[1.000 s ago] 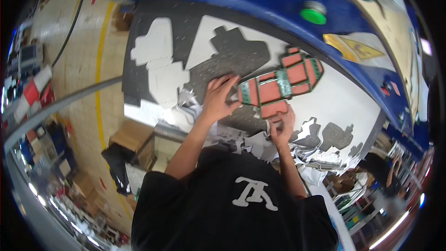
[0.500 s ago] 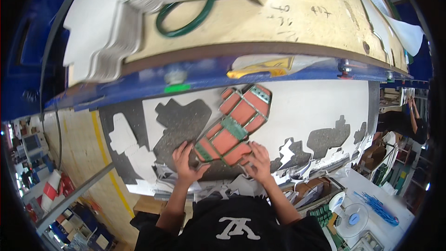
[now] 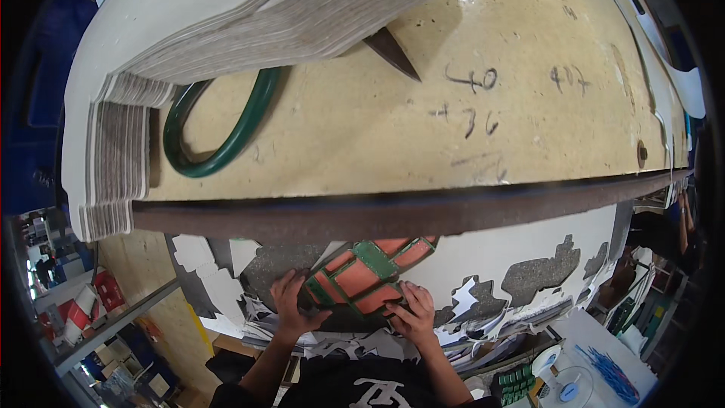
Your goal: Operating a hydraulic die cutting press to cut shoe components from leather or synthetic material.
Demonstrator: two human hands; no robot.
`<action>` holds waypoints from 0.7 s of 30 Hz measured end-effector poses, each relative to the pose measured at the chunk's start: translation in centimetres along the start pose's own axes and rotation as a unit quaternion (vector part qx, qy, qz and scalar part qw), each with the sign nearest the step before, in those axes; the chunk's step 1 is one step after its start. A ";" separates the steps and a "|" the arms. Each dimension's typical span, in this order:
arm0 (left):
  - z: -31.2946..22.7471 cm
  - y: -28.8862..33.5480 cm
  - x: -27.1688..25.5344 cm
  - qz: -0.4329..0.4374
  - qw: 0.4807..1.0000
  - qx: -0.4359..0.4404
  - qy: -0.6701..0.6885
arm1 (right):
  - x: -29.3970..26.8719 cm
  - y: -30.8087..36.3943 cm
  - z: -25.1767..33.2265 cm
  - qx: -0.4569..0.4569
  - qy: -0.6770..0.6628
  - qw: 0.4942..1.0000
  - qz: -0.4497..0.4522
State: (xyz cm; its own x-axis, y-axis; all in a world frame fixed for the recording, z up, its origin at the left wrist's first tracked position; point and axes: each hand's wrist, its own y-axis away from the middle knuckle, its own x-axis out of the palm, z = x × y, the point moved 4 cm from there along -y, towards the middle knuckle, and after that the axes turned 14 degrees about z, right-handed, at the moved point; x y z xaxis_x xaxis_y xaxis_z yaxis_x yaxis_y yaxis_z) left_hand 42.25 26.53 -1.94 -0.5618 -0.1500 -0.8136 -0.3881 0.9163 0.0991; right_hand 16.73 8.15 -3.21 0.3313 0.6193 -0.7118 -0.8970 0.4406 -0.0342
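A cutting die (image 3: 361, 276) with red and green padding set between thin metal-looking edges lies aslant on a white sheet (image 3: 483, 253). Dark cut-out shapes show through that sheet. My left hand (image 3: 293, 304) grips the die's near left corner, thumb and fingers on either side of it. On its near right edge, the fingers of my right hand (image 3: 411, 311) rest over the rim, holding it. The wooden top above hides the die's far end. Torn white scraps (image 3: 355, 344) lie in front of my body.
A wooden top (image 3: 362, 136) with a dark front edge spans the view above my hands. It carries a thick stack of white cut sheets (image 3: 117, 155), a green loop handle (image 3: 253, 117) and a pointed blade (image 3: 394, 54). A person (image 3: 664, 230) stands far right, near a fan (image 3: 570, 391).
The wooden top has come lower in the view and covers the blue beam and the die's far end. Both hands stay on the die, appearing slightly lower.
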 end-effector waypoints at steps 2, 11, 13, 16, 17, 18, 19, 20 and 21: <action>-0.2 0.1 -0.1 0.010 1.000 -0.009 0.003 | 0.0 -0.1 0.1 0.003 0.002 1.000 -0.003; -0.6 -0.4 -0.8 -0.016 1.000 0.005 -0.006 | -0.2 -0.2 0.1 0.010 0.004 1.000 0.019; -0.4 -0.2 -1.0 -0.012 1.000 -0.006 0.012 | 0.0 0.1 0.4 0.003 0.001 1.000 0.013; -1.0 -0.9 -1.9 -0.047 0.995 -0.012 0.091 | 0.3 0.4 -0.1 0.041 -0.031 0.998 0.028; -1.4 -1.6 -2.5 -0.090 0.984 -0.009 0.152 | 0.0 0.2 -0.1 0.026 -0.070 0.997 0.001; -2.6 -3.1 -3.8 -0.143 0.984 0.058 0.091 | -0.5 -0.2 0.2 0.014 -0.093 0.995 -0.028; -3.7 -4.5 -5.6 -0.193 0.975 0.102 0.043 | -1.1 -0.5 0.6 0.020 -0.115 0.993 -0.022; -5.1 -6.3 -7.8 -0.243 0.959 0.148 -0.006 | -1.8 -0.9 0.8 0.024 -0.138 0.990 -0.018; -7.1 -7.8 -11.0 -0.307 0.935 0.169 -0.053 | -2.4 -0.8 0.9 0.037 -0.149 0.988 0.001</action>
State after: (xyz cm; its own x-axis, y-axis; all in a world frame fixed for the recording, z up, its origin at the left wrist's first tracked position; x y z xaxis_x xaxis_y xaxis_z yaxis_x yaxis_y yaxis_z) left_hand 46.28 18.35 10.28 -0.2267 -0.6657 -0.7109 -0.3510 0.7367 -0.5779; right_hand 16.93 6.85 -0.81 0.4109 0.7788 -0.4740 -0.8777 0.4785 0.0253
